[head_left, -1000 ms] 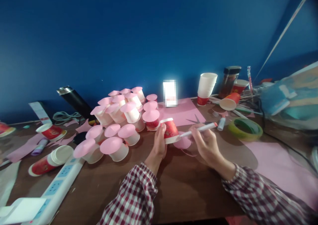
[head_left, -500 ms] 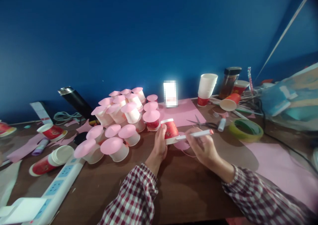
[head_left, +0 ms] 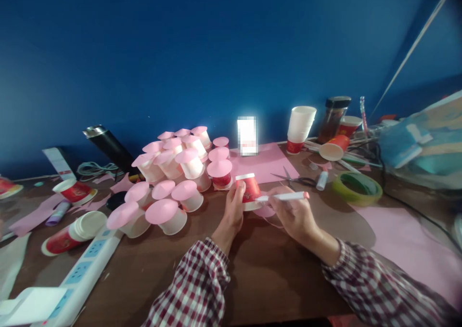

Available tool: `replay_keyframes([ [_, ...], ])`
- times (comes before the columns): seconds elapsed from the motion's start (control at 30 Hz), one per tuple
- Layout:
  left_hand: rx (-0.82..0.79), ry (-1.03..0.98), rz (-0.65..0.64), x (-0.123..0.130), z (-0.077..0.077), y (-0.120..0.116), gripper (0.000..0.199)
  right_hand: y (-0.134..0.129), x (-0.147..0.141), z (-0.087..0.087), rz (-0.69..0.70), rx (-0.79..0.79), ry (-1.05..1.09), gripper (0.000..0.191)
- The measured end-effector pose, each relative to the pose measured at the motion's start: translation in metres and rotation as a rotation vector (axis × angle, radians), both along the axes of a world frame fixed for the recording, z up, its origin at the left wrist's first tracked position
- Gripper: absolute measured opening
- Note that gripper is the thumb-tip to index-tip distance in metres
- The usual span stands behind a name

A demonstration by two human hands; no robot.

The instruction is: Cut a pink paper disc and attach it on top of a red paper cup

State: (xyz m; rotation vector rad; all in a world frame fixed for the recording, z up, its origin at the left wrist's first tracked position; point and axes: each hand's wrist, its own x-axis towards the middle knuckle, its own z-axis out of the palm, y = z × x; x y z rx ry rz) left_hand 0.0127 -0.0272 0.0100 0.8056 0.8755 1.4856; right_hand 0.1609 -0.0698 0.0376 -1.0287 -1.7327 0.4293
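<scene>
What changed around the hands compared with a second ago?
The right hand moved slightly left, bringing the marker nearer level and uncovering more of the scissors. The left hand kept hold of the red cup; the pink-topped cups stayed put. Nothing was released.

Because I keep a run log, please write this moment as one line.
left hand: holds upside-down red cup | right hand: holds marker, tip at red cup | nearby: scissors, tape roll

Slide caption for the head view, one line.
Left hand holds a red cup, right hand a white marker, near pink-topped cups.
</scene>
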Motion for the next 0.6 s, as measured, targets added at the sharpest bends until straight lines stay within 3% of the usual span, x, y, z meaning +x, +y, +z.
replay_keyframes([
  [0.33,-0.007,-0.001,0.019,-0.0006,0.0004,-0.0001,0.035,0.0014,0.0017,0.0000,-0.006,0.005,0.004,0.018],
  [0.6,-0.003,-0.044,0.002,-0.0010,0.0002,-0.0002,0.032,0.0044,0.0019,-0.0044,0.031,-0.126,0.075,0.021],
])
